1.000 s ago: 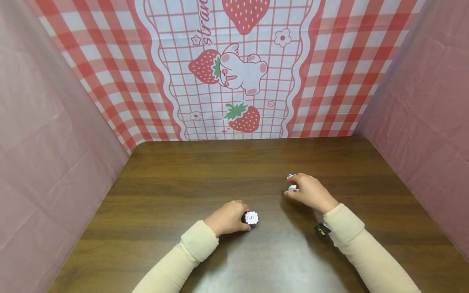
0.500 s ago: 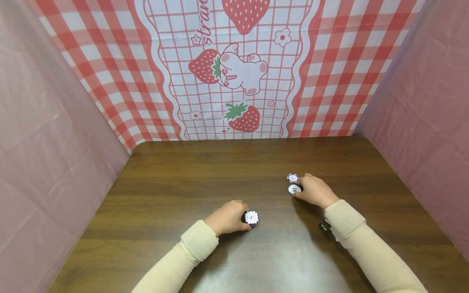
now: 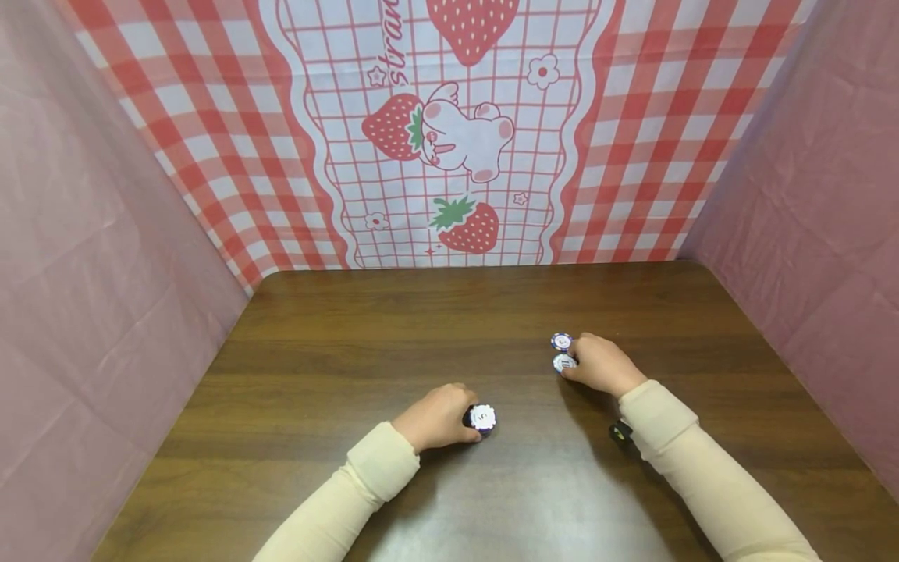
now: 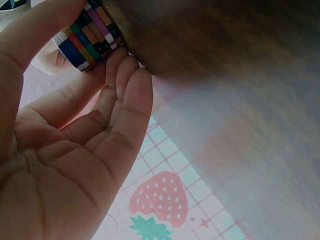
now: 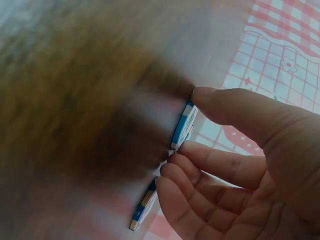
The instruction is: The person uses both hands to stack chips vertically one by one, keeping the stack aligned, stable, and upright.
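Stack of round poker chips (image 3: 483,419), white-faced on top, with many-coloured striped edges in blue, green, orange and purple; landmark for this entry, upright on the dark brown wood-grain table (image 3: 386,328).

Left hand (image 3: 437,417): at the left of the stack, thumb and fingers curled round its edge, gripping it.

White-faced poker chip with a blue-and-white rim (image 3: 564,364): flat on the table, beyond the stack and to its right, well apart from it; numeral partly covered.

Blue-and-white-rimmed poker chip (image 3: 561,342): just beside the first, farther from the stack.

Right hand (image 3: 602,364): on the far right of the stack; thumb and forefinger at opposite edges of the white-faced chip, in a pinch; other fingertips against the blue-and-white-rimmed one.

Red-and-white checked strawberry cloth (image 3: 270,156): upright behind the table, well beyond the stack.

Step in hand, as judged: chips being gathered or arranged, left hand steadying the stack. Next move appears to call for a firm edge grip on the thin chip without nudging its neighbour.
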